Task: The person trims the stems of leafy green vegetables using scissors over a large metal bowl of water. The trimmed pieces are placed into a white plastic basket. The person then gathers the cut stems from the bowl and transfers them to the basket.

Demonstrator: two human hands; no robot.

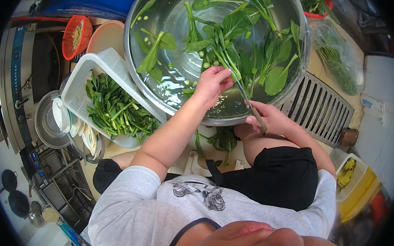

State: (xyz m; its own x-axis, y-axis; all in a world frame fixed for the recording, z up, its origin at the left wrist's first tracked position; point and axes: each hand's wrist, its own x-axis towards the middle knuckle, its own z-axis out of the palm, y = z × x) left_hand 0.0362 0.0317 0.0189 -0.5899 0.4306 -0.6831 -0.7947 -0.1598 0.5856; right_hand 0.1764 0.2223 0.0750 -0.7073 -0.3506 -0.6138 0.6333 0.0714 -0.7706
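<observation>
My left hand (216,84) grips the stem end of a leafy green (225,55) over a wide steel basin (130,56) of water. In my right hand (267,117) is a knife, held by its brown handle (258,119). The knife's narrow blade (240,84) reaches up to the stem base beside my left fingertips; whether it has cut in cannot be seen. Loose greens (278,77) and several round pale stem slices (207,65) float in the basin around my hands.
Left of the basin, a white plastic basket (102,61) holds a heap of greens (121,110). Bowls (61,114) and an orange basket (76,37) stand beyond it. On the right are a slotted metal drain grate (318,108), bagged greens (338,60) and a red basin (328,5). Leaves (222,141) lie below the basin.
</observation>
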